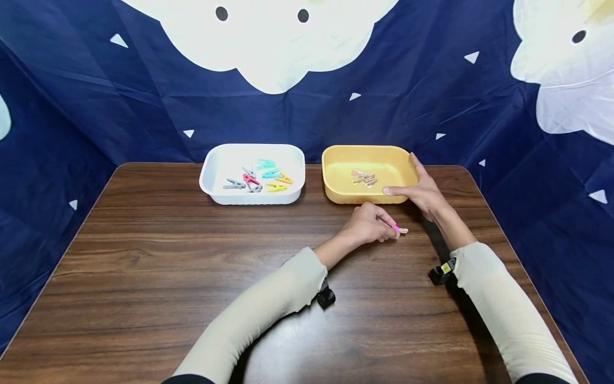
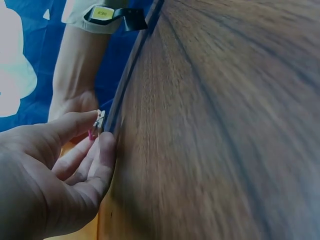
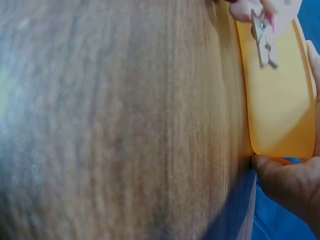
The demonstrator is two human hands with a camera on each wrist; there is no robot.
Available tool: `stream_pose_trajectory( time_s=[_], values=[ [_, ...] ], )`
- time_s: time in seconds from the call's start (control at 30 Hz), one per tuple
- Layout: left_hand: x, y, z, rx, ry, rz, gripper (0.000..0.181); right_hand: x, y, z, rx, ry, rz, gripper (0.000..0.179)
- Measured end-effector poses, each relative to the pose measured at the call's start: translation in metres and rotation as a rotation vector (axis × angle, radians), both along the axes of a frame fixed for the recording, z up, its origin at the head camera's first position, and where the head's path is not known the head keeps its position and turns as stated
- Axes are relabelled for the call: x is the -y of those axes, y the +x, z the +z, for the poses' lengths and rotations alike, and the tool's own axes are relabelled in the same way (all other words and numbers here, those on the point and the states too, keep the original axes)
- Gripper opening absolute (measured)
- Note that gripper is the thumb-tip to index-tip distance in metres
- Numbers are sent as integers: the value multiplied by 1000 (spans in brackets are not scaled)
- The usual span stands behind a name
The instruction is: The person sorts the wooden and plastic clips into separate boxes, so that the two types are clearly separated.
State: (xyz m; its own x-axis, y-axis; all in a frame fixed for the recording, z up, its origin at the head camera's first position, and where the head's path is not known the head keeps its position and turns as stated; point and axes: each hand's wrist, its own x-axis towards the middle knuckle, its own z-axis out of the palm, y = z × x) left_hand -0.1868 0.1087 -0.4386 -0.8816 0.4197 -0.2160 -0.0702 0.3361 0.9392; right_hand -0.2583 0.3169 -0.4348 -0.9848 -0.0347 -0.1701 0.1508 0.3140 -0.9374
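Note:
My left hand (image 1: 371,224) pinches a small wooden clothespin (image 1: 404,231) between thumb and fingertips, just in front of the yellow basin (image 1: 345,196). A bit of bright pink shows at the end in the fingers. In the right wrist view the clothespin (image 3: 265,47) has its pale wooden ends pointing away from the fingertips. My right hand (image 1: 424,192) grips the basin's right end, thumb at the front corner and fingers along the far side. Several wooden clothespins (image 1: 365,179) lie in a small heap on the basin's floor.
To the left of the yellow basin stands a white basin (image 1: 218,195) with several plastic clothespins (image 1: 271,174) in blue, yellow, red and grey. Both basins sit at the back edge of the brown wooden table (image 1: 192,277). A dark blue curtain (image 1: 288,117) hangs close behind them.

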Motion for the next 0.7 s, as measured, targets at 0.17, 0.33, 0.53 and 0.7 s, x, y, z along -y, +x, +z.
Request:
stream_pose_trajectory(
  time_s=[0.17, 0.33, 0.53, 0.7],
  values=[
    [12, 4, 4, -5, -6, -17, 9, -1, -2, 1, 7, 5, 4, 142],
    [24, 1, 3, 24, 67, -28, 13, -2, -3, 1, 6, 23, -1, 142],
    [37, -4, 8, 41, 144, -31, 15, -1, -2, 1, 4, 18, 3, 142],
    [46, -7, 15, 58, 193, -33, 13, -1, -1, 2, 8, 28, 9, 142]
  ],
)
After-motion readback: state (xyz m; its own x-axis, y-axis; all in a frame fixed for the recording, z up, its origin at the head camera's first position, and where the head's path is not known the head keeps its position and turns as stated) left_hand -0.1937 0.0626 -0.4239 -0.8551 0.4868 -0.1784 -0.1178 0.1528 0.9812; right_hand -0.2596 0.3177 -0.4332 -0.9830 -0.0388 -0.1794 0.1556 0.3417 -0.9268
